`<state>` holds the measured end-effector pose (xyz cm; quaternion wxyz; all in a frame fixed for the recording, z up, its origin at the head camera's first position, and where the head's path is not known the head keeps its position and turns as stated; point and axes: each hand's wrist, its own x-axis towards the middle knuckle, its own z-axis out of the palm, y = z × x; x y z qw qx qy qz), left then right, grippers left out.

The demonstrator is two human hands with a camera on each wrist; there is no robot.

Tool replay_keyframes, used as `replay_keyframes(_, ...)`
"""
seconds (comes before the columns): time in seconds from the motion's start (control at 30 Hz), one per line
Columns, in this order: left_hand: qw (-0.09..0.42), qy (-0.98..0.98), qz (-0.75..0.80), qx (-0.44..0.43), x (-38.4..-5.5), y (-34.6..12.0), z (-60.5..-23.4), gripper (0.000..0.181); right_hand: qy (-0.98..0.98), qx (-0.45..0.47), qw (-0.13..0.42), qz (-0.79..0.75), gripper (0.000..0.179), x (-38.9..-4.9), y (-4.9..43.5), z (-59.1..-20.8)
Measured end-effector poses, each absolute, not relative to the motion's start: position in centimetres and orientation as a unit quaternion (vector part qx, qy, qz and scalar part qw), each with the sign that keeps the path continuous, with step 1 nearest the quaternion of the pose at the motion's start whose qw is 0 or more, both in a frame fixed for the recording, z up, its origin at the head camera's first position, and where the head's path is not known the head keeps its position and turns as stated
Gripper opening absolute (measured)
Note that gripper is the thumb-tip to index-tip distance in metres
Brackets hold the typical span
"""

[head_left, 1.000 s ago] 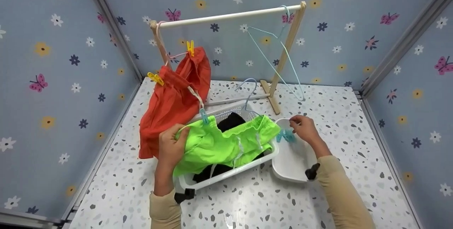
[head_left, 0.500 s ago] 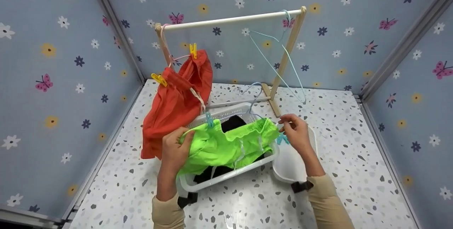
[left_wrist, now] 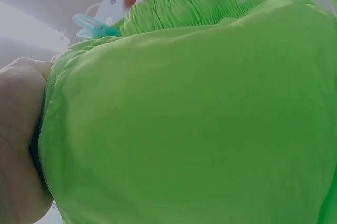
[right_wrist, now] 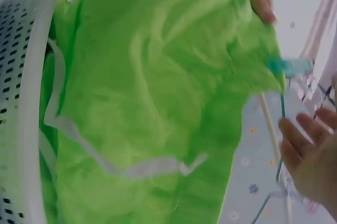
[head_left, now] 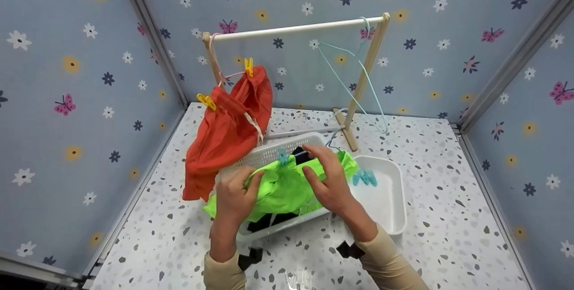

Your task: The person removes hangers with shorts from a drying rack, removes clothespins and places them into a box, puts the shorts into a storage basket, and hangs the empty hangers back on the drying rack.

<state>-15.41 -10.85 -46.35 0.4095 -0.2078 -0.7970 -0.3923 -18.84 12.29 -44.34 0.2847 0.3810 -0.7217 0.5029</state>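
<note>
My left hand (head_left: pixel 235 193) pinches the edge of bright green shorts (head_left: pixel 287 198) that have white drawstrings. A teal clothespin (head_left: pixel 282 156) clips the waistband beside that hand, onto a light blue hanger (head_left: pixel 331 141) partly hidden by the cloth. Over the waistband hovers my right hand (head_left: pixel 329 182), thumb and fingers apart. In the right wrist view, its loosely spread fingers (right_wrist: pixel 295 140) lie close to the hanger wire (right_wrist: pixel 283 107); whether they touch it I cannot tell. Beneath the shorts is a white perforated basket (head_left: pixel 258 236) with black cloth (head_left: pixel 264 223) in it.
Orange shorts (head_left: pixel 224 137) hang by yellow clothespins (head_left: pixel 249 67) at the left of a small rack (head_left: pixel 296 28). A bare mint hanger (head_left: pixel 371 86) hangs at its right. The white tray (head_left: pixel 401 200) holds several teal clothespins (head_left: pixel 365 177).
My right hand has moved left from above the tray to over the green shorts. The left hand has shifted right, still gripping the shorts, and the hanger hook has tipped right.
</note>
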Motion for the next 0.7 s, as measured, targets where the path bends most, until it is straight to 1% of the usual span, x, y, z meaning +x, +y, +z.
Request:
replay_keyframes(0.07,0.407,-0.795,-0.392,-0.219,-15.3,-10.6,-46.2,0.013,-0.731,0.372,0.318,0.475,0.039,-18.5,11.8,-43.9)
replay_keyframes(0.1,0.406,-0.793,-0.393,-0.225,-15.3,-10.4,-46.1,0.012,-0.734,0.369,0.329,0.467,0.041,-18.3,11.6,-43.7)
replay_keyframes(0.13,0.405,-0.792,-0.395,-0.231,-15.2,-10.3,-46.0,0.012,-0.733,0.371,0.328,0.465,0.043,-18.2,11.5,-43.5)
replay_keyframes(0.23,0.407,-0.787,-0.395,-0.242,-15.0,-10.0,-45.8,0.014,-0.731,0.398,0.294,0.469,0.043,-18.2,11.3,-42.9)
replay_keyframes(0.37,0.408,-0.789,-0.384,-0.251,-14.7,-9.7,-45.6,0.022,-0.721,0.435,0.243,0.481,0.034,-18.3,11.3,-42.6)
replay_keyframes(0.43,0.407,-0.792,-0.377,-0.255,-14.6,-9.5,-45.5,0.027,-0.716,0.439,0.227,0.493,0.033,-18.3,11.3,-42.7)
replay_keyframes(0.57,0.408,-0.793,-0.368,-0.263,-14.4,-9.3,-45.5,0.03,-0.718,0.417,0.219,0.512,0.034,-18.4,11.3,-43.1)
replay_keyframes(0.7,0.418,-0.785,-0.361,-0.28,-14.6,-9.2,-45.4,0.03,-0.718,0.407,0.229,0.517,0.024,-18.4,11.4,-42.8)
